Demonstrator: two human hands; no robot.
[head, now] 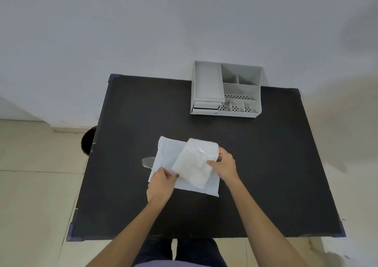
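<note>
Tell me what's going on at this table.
A person stands at the black table. The right hand grips a white wrapped bundle, tilted over a flat white bag lying on the table; the left hand pinches that bag's near edge. A grey organiser sits at the far side, untouched.

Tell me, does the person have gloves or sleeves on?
No. The left hand and right hand wear no gloves, and the left arm and right arm are bare, with no sleeves in view. No watch or bracelet shows.
</note>
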